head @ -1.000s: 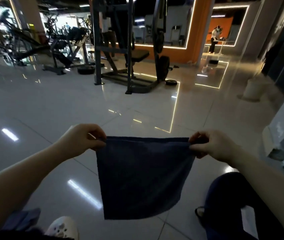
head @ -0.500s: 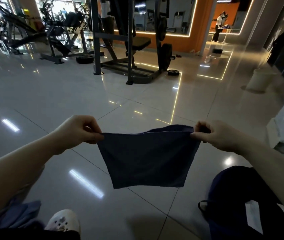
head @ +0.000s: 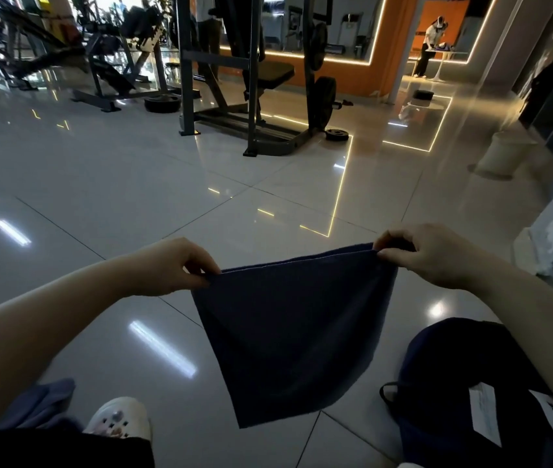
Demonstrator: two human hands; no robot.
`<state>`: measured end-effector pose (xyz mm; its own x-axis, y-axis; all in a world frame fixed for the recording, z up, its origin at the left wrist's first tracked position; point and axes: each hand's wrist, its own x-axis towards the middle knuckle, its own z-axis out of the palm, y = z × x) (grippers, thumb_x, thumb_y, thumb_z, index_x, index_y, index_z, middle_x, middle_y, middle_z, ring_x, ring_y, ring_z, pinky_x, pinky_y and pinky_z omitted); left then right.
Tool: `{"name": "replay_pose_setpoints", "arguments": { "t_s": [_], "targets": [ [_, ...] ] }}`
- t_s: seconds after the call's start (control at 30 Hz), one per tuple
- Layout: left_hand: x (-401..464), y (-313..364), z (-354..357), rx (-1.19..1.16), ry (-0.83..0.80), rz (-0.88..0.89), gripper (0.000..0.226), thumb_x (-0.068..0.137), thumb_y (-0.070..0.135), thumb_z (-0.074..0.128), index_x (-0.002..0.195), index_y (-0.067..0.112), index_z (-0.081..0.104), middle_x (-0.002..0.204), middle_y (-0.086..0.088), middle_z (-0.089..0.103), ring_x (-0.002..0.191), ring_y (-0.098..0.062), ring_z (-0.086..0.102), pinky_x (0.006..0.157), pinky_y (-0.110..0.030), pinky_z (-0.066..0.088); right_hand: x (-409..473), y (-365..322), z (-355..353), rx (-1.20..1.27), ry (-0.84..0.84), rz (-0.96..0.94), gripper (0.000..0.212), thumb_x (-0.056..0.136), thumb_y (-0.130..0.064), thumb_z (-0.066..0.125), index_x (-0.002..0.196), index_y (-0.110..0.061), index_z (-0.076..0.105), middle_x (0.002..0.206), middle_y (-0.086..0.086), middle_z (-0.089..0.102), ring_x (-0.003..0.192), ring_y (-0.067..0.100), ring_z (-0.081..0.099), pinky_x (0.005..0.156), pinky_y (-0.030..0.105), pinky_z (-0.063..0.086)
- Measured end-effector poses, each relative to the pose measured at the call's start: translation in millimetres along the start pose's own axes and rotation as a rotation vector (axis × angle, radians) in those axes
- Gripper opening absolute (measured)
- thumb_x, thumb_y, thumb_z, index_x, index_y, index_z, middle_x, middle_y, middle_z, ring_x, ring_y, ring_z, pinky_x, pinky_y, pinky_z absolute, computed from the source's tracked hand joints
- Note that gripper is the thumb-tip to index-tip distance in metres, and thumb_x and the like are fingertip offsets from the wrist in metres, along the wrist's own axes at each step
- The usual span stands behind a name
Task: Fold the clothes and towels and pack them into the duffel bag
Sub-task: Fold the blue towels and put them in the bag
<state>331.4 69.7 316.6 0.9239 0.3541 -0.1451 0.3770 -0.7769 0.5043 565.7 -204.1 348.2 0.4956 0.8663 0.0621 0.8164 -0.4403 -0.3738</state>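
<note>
Towel [head: 288,339] hangs in the air above the floor [head: 133,184], doubled, its top edge stretched between both hands. Left hand [head: 170,265] pinches the left top corner; right hand [head: 427,255] pinches the right, slightly higher. Both arms reach forward, fingers clenched on cloth. Fabric looks soft, light and limp, so corners appear the best hold. Bag [head: 471,383] sits on the floor under the right forearm.
</note>
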Motion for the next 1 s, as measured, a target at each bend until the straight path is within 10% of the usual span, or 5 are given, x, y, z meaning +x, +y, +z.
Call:
{"name": "replay_pose_setpoints", "arguments": {
  "t_s": [0.27,0.8,1.0],
  "targets": [
    [6.1,-6.5,-9.7,-0.180,0.101,-0.135,0.005,0.083,0.018,0.072,0.085,0.023,0.071,0.089,0.004,0.070,0.073,-0.021,0.071,0.056,-0.024,0.057,-0.8,-3.0,-1.8,0.114,-0.109,0.091,0.014,0.095,-0.020,0.056,0.085,-0.030,0.060,0.088,-0.006,0.062,0.084,0.009,0.057,0.076,0.022,0.046],
    [13.2,-10.1,-15.8,0.007,0.298,-0.136,0.005,0.081,0.009,0.073,0.081,0.013,0.071,0.073,0.002,0.069,0.051,-0.006,0.065,0.049,-0.005,0.044,9.1,-4.9,10.8,0.156,-0.015,0.144,0.011,0.094,-0.025,0.060,0.086,-0.019,0.064,0.066,0.001,0.064,0.048,0.009,0.052,0.053,0.019,0.044],
    [17.0,-8.6,-8.4,0.262,0.328,-0.070,0.020,0.090,0.004,0.055,0.098,0.015,0.070,0.077,0.002,0.063,0.061,-0.010,0.059,0.057,-0.022,0.043,10.1,-6.4,14.3,0.129,0.145,0.096,0.019,0.088,-0.030,0.067,0.072,-0.020,0.063,0.056,-0.007,0.057,0.043,-0.004,0.051,0.046,0.009,0.038]
  ]
}}
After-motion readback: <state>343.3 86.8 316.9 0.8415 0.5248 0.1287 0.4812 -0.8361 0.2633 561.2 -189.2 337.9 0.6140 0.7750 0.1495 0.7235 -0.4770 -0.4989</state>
